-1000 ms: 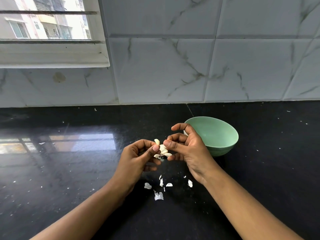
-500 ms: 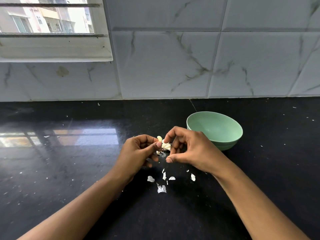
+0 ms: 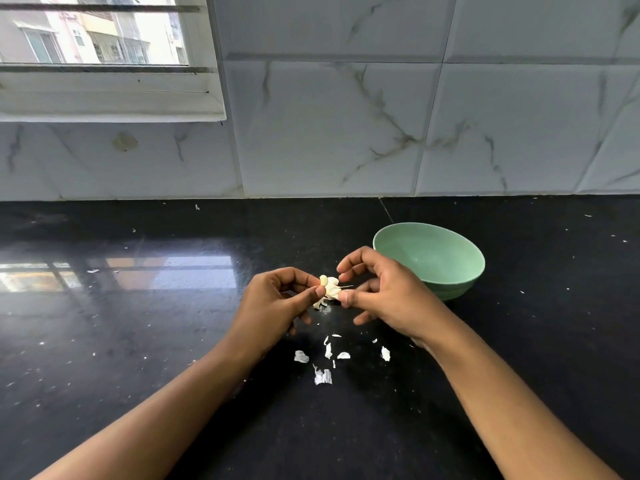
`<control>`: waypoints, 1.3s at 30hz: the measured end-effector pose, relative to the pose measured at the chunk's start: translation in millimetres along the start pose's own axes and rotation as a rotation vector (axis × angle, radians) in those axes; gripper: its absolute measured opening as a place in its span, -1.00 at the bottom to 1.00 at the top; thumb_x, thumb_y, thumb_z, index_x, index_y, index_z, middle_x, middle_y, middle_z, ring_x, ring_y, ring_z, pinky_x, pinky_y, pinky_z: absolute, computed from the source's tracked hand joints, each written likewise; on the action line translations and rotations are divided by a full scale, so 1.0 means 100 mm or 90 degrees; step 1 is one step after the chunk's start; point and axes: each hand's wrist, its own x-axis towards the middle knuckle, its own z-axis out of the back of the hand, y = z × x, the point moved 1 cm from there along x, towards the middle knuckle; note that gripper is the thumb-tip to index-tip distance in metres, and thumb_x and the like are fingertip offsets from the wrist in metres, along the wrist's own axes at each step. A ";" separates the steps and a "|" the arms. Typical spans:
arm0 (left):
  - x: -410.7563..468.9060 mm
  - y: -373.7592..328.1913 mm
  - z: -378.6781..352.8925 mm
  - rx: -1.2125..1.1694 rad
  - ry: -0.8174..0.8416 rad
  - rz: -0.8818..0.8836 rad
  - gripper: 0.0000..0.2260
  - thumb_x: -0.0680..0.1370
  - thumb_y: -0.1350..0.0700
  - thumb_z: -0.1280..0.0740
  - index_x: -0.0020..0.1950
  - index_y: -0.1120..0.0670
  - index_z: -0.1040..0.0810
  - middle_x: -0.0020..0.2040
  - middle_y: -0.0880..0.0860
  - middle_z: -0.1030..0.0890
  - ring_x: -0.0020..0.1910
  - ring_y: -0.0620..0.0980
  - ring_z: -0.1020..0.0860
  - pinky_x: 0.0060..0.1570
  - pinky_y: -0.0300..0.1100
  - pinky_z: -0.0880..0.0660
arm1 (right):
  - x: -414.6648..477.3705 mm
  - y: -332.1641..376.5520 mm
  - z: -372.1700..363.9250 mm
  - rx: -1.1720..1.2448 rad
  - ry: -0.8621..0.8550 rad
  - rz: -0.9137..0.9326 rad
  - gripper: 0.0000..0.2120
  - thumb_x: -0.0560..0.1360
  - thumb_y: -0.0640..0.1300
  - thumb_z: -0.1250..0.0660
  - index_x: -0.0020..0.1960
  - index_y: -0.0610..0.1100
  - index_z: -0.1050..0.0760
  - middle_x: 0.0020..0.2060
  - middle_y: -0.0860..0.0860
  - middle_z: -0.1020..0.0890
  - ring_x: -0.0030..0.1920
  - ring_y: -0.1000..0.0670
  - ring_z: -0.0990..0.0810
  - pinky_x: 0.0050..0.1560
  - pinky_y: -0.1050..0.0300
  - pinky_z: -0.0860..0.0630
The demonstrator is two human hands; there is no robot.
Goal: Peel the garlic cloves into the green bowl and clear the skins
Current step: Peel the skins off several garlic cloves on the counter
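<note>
Garlic clove (image 3: 328,289), possibly a small cluster (too small to tell), is held in the air above the dark desk (image 3: 138,341), between both hands. At its 9 o'clock the left hand (image 3: 277,303) has its fingers curled in, thumb and forefinger pinching the pale body. At its 3 o'clock the right hand (image 3: 384,299) pinches a flared flap of papery skin between thumb and forefinger, with the other fingers loosely bent and holding nothing.

The clove looks light and firm, and a bare, smooth one would likely slip, so the left pinch belongs on its sides, near the root end. The skin looks thin, dry and brittle. It will probably tear into flakes rather than come off whole, so it is best gripped close to where it joins the flesh.

Torn skins (image 3: 323,375) lie scattered on the desk at 6 o'clock from the hands. They are likely weightless enough to drift, so sweeping them together should work better than picking.

The green bowl (image 3: 462,289) stands at 2 o'clock, just beyond the right hand, and its visible inside shows no cloves.
</note>
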 end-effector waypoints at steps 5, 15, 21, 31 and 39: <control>-0.01 0.02 -0.02 0.066 -0.009 -0.046 -0.94 0.41 0.10 -0.49 -0.19 0.05 -0.65 -0.32 0.06 -0.65 -0.49 -0.06 -0.54 -0.54 -0.25 -0.39 | 0.01 -0.03 -0.16 -0.015 -0.023 0.051 -0.85 0.44 -0.24 -0.44 -0.02 -0.11 -0.56 -0.26 0.01 -0.58 -0.27 0.08 -0.64 -0.31 0.21 -0.60; -0.04 -0.08 -0.01 0.091 -0.057 -0.087 -0.90 0.46 0.14 -0.45 -0.24 -0.02 -0.64 -0.38 0.03 -0.64 -0.47 -0.04 -0.58 -0.48 -0.17 -0.51 | 0.02 -0.03 -0.14 -0.020 -0.073 0.111 -0.93 0.46 -0.29 -0.41 -0.10 -0.15 -0.61 -0.35 0.10 -0.67 -0.28 0.11 -0.68 -0.23 0.20 -0.62; -0.03 -0.08 0.00 0.086 -0.070 -0.064 -0.89 0.49 0.13 -0.43 -0.24 0.01 -0.62 -0.36 0.07 -0.63 -0.44 0.00 -0.60 -0.42 -0.15 -0.50 | 0.02 -0.07 -0.17 -0.217 -0.133 0.270 -0.93 0.43 -0.20 -0.45 -0.08 -0.14 -0.63 -0.24 0.07 -0.69 -0.23 0.14 -0.65 -0.18 0.08 -0.59; -0.03 -0.06 -0.01 -0.081 0.005 0.071 -0.88 0.51 0.14 -0.37 -0.14 0.19 -0.59 -0.34 0.02 -0.57 -0.45 -0.04 -0.56 -0.46 -0.24 -0.44 | 0.03 -0.07 -0.18 -0.383 -0.134 0.366 -0.91 0.44 -0.12 -0.33 -0.09 -0.11 -0.59 -0.25 0.00 -0.65 -0.26 0.00 -0.63 -0.28 0.01 -0.55; -0.01 0.01 -0.04 -0.028 0.005 0.033 -0.89 0.55 0.16 -0.33 -0.17 0.11 -0.52 -0.40 -0.06 -0.58 -0.47 -0.03 -0.57 -0.46 -0.24 -0.43 | 0.05 -0.12 -0.21 -0.160 -0.123 0.164 -0.99 0.45 -0.20 -0.44 -0.13 -0.13 -0.62 -0.32 0.03 -0.68 -0.29 0.14 -0.66 -0.18 0.13 -0.61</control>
